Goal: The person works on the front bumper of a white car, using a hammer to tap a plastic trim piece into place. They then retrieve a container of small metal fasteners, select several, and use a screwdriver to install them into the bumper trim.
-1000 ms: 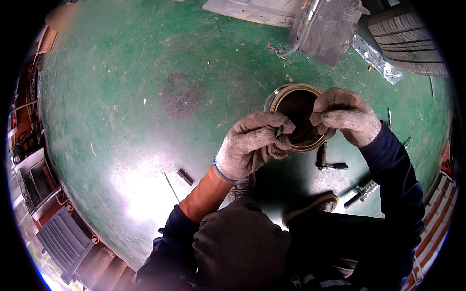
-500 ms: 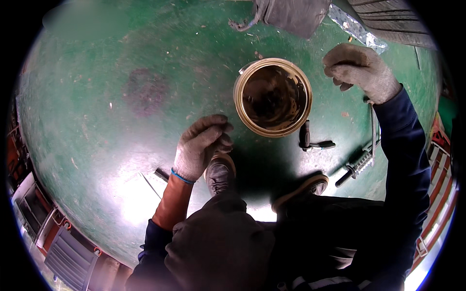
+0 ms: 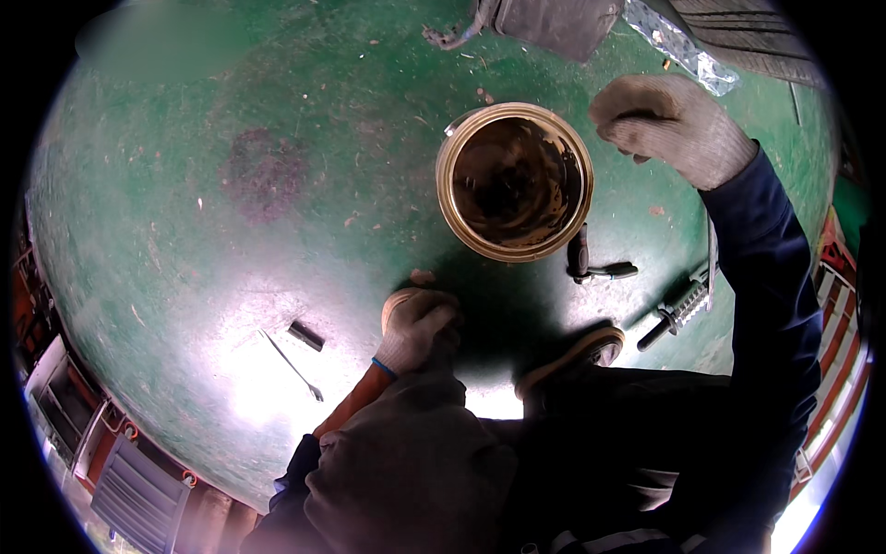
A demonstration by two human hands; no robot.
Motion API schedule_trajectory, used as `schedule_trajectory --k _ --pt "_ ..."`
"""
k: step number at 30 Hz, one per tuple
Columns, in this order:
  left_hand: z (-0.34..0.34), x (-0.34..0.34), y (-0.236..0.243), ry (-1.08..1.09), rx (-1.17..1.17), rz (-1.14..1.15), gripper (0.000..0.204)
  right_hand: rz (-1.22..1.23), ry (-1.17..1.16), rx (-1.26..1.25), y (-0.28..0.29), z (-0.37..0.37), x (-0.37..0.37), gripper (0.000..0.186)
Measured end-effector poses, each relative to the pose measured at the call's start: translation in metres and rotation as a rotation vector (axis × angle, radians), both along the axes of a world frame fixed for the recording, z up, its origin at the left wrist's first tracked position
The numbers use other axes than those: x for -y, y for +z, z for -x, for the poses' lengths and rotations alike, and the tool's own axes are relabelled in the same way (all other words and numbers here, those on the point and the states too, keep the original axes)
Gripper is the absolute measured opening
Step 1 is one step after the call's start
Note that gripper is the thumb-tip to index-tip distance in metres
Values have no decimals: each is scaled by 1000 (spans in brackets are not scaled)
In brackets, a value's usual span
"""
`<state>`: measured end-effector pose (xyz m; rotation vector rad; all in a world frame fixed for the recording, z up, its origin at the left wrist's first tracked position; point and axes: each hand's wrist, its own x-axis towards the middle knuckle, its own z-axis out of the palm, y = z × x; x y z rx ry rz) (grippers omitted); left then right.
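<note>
My left hand (image 3: 420, 330), in a pale work glove with a blue cuff edge, is closed above my left shoe, close to my knee. My right hand (image 3: 678, 127), gloved and stained dark at the fingers, is raised to the right of an open metal bucket (image 3: 449, 208). Its fingers are curled together, and whatever may be inside either hand is hidden. The round bucket has a gold-coloured rim and dark brown, greasy smears inside. Beside it on the floor lies a dark-handled tool (image 3: 580, 254), perhaps pliers.
On the green floor (image 3: 351, 166) at right lies a metal tool with a black grip and a coil spring (image 3: 683, 307). A thin rod (image 3: 291, 365) and a short dark bar (image 3: 306, 335) lie at left. A tyre (image 3: 748, 37) and crumpled plastic (image 3: 678, 46) are at far right.
My left hand has dropped toward me and to the right, over the shoe, and closed more tightly. My right hand has shifted slightly left, nearer the bucket.
</note>
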<state>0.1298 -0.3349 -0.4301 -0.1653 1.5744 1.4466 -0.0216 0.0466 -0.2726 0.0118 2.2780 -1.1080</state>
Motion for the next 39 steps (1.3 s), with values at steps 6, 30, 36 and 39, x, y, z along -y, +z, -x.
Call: schedule_trajectory --k 6,30,36,39 --pt "1 0 6 46 120 31 23 -264 337 -394 -18 -4 46 20" --pt "10 -3 14 46 237 12 24 -568 533 -32 -112 -8 118 25" --pt "8 8 6 5 203 -19 23 -186 311 -239 -31 -36 58 18" --pt "14 -1 14 16 289 32 23 -21 46 -11 1 -33 34 17"
